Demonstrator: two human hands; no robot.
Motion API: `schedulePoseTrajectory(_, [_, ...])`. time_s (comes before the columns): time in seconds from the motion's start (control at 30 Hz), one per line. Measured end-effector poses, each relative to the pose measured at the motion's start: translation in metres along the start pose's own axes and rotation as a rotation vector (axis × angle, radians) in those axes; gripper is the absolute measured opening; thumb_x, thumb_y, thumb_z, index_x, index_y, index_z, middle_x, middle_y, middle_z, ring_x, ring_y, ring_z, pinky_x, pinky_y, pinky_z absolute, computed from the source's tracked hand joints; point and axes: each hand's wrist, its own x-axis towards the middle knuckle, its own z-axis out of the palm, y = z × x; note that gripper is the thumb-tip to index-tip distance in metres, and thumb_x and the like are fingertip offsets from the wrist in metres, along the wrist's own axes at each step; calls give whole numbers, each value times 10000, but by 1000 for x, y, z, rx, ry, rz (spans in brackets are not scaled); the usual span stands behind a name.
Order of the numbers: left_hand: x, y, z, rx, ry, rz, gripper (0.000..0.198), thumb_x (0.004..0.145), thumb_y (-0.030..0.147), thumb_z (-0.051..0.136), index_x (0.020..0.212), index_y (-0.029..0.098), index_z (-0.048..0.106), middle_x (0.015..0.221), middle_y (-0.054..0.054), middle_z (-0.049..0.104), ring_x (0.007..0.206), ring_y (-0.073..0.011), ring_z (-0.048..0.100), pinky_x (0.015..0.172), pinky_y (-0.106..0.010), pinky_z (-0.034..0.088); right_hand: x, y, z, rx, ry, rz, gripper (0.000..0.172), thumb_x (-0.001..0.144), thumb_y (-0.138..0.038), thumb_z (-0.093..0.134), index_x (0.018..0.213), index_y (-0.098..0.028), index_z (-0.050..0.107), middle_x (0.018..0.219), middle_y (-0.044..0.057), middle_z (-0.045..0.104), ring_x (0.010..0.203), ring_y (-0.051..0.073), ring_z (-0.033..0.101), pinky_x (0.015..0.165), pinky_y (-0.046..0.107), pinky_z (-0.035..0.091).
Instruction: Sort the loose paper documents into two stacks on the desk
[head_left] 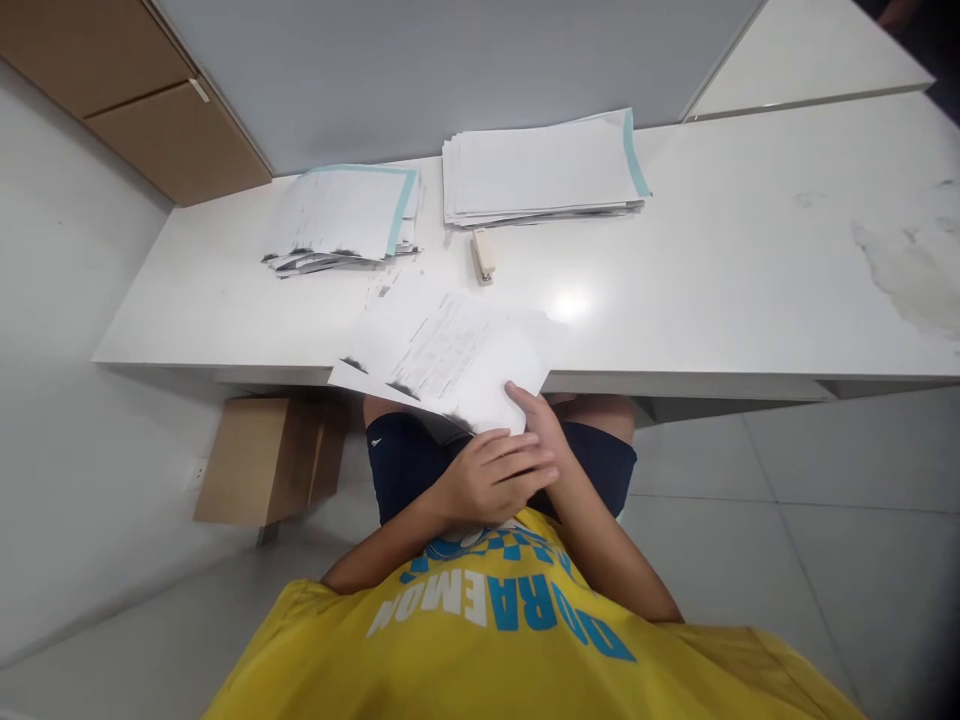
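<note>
Printed paper sheets [450,345] with black smudges along one edge lie at a slant, partly over the table's front edge and partly over my lap. My right hand [544,425] grips their near right corner, its thumb on top and the other fingers mostly hidden. My left hand [495,475] rests at the same corner, its fingers stretched across my right hand and slightly apart. Beyond the sheets, a small cream stapler [483,257] lies on the table.
On the white table [720,270], a paper stack with a teal strip [345,210] lies left and a thicker stack [540,170] lies behind the stapler. A grey panel [450,70] rises behind. A cardboard box [244,465] stands below left. Brown cabinet doors [142,120] are upper left.
</note>
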Motion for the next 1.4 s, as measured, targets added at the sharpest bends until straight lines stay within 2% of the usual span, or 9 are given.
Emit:
schedulePoseTrajectory(0.1, [-10,-22,-20,29,298,-237,302,937,219,538,1222,252,632,1200,-74,720,1351,-245,527,1134,-462,414,5,-5,-9,-40,81,-83,473,573,-335,893,981,-229,680,905,20,777,924,291,736,874,428,622])
schedulePoseTrajectory(0.2, [-25,-55,-38,4,741,-707,276,943,291,570,1208,230,621,1271,-87,663,1374,-258,493,1169,-455,366,4,-11,-29,-106,155,-113,564,516,-338,914,1018,-218,689,958,47,785,970,310,729,899,427,611])
schedulePoseTrajectory(0.27, [-37,-71,-42,-155,1017,-1019,290,933,354,587,1189,220,610,1297,-90,626,1335,-240,523,1154,-409,387,0,-17,-45,-171,154,-105,598,503,-360,922,1039,-216,697,993,64,786,999,324,722,915,437,603])
schedulePoseTrajectory(0.33, [-48,-79,-39,-403,1128,-1254,330,895,406,633,1168,223,603,1270,-87,629,1265,-226,574,1099,-368,441,-6,-23,-60,-254,130,-82,598,508,-383,925,1039,-215,706,1037,77,782,1028,335,716,923,444,597])
schedulePoseTrajectory(0.5, [-59,-71,-25,-899,867,-1440,481,783,498,760,1144,196,657,1237,-106,686,1216,-260,620,1025,-350,498,-11,-44,-94,-462,141,-49,517,560,-428,915,988,-205,729,1038,88,784,988,324,732,888,420,609])
schedulePoseTrajectory(0.77, [-50,-66,-36,-923,526,-1380,724,735,420,807,1377,201,557,1073,-99,748,976,-246,713,797,-303,554,-11,-84,-127,-604,193,-39,501,623,-578,849,922,-187,754,913,120,791,901,357,749,804,433,635])
schedulePoseTrajectory(0.93, [-50,-62,-37,-1021,405,-1273,949,681,277,817,1518,257,371,1269,-99,684,1037,-217,685,802,-263,531,-10,-92,-141,-676,119,-19,519,626,-566,861,973,-196,752,1007,117,785,984,346,733,904,453,603])
schedulePoseTrajectory(1.17, [-50,-68,-27,-936,359,-1376,548,789,529,723,1186,162,636,1076,-105,743,976,-264,695,814,-332,534,-13,-94,-140,-750,57,-58,580,532,-561,902,976,-223,742,1018,80,786,1016,335,717,928,481,577])
schedulePoseTrajectory(1.4, [-48,-71,-27,-1008,294,-1248,584,691,385,822,1201,181,624,1135,-88,735,1045,-262,680,889,-340,526,-20,-95,-137,-766,127,-54,553,531,-591,887,924,-229,747,900,63,789,910,310,731,785,421,607])
